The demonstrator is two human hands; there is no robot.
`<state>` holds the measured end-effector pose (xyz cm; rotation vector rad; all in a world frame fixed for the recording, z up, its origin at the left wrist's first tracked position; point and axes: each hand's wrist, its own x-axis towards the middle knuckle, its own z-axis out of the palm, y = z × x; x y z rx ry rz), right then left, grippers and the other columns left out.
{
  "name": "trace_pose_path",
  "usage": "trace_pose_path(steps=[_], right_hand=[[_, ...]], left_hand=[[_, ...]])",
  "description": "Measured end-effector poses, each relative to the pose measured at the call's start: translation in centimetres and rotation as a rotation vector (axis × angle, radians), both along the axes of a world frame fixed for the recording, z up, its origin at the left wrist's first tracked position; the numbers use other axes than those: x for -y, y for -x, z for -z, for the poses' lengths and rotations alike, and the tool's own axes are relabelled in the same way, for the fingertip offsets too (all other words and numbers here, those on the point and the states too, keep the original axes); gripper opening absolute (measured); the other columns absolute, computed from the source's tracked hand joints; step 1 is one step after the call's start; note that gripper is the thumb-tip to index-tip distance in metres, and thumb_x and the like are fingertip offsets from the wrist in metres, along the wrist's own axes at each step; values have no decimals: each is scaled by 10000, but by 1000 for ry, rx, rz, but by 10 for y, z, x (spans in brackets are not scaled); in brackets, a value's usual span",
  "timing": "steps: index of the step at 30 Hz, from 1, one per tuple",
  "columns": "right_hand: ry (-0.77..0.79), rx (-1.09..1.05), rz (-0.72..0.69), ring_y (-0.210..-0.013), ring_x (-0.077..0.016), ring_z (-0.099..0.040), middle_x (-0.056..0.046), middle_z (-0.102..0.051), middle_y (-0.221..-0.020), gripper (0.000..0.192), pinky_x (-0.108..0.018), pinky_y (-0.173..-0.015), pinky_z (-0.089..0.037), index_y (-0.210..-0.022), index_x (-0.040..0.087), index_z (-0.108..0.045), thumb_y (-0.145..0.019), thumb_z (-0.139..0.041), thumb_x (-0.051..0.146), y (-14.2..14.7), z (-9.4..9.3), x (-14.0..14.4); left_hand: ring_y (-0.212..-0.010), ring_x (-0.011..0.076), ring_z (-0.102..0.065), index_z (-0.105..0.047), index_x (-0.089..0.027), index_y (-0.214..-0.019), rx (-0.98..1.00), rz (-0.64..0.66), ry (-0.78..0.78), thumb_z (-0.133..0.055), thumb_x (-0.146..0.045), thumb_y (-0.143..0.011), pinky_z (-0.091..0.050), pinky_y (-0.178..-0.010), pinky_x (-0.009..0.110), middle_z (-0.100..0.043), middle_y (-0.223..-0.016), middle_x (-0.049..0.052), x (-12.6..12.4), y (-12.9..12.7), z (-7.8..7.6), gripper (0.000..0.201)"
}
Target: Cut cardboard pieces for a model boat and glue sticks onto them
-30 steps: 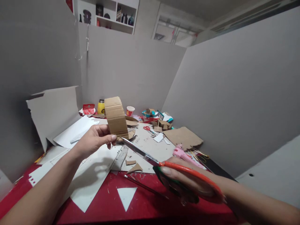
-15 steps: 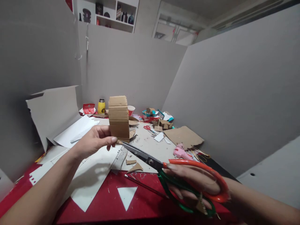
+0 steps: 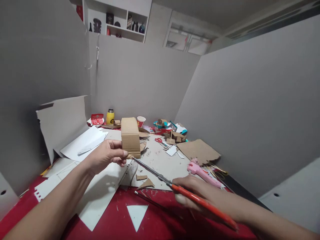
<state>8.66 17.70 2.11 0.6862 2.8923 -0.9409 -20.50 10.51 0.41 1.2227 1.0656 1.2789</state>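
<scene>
Both hands were busy: the left hand pinched a cardboard strip upright, and the right hand gripped scissors at its lower edge, trimming apparently unfinished.

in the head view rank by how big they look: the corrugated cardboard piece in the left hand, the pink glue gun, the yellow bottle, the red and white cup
1. corrugated cardboard piece, though it is nearer the camera
2. pink glue gun
3. yellow bottle
4. red and white cup

The bottle and cup look close in size, so their order is unsure.
</scene>
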Motion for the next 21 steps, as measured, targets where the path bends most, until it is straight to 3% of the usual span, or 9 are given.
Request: trace_pose_path(steps=[8, 12, 16, 21], right_hand=[[-840, 18, -32, -508, -151, -475, -36, -558, -609, 357, -268, -505, -292, -731, 180, -518, -867, -442, 501, -8, -12, -13], [-1159, -60, -79, -496, -151, -509, -47, -579, -623, 368, -278, -490, -263, -708, 172, -529, -865, -452, 495, -3, -16, -25], [-1322, -78, -107, -516, -162, -534, -54, -595, -611, 340, -293, -498, -255, -687, 171, -547, -871, -451, 440, 3, -21, -32], [-1383, -18, -123, -516, -166, -524, -60, -599, -605, 316, -306, -528, -259, -669, 171, -540, -856, -465, 414, 5, -26, -34]], left_hand=[[-525, 62, -553, -697, -99, -738, 102, -123, 112, -741, -158, -642, -492, -526, 176, -637, -649, 15, -6, 3, 2, 121], [-480, 54, -536, -662, -91, -695, 131, -170, 155, -753, -151, -604, -479, -489, 162, -601, -574, -6, -7, 0, 4, 142], [-472, 59, -544, -633, -88, -670, 145, -176, 171, -752, -148, -593, -482, -487, 176, -616, -581, 9, -7, -3, 5, 153], [-482, 63, -554, -638, -80, -703, 142, -164, 190, -735, -130, -617, -490, -513, 202, -658, -632, 41, -9, -4, 7, 138]])
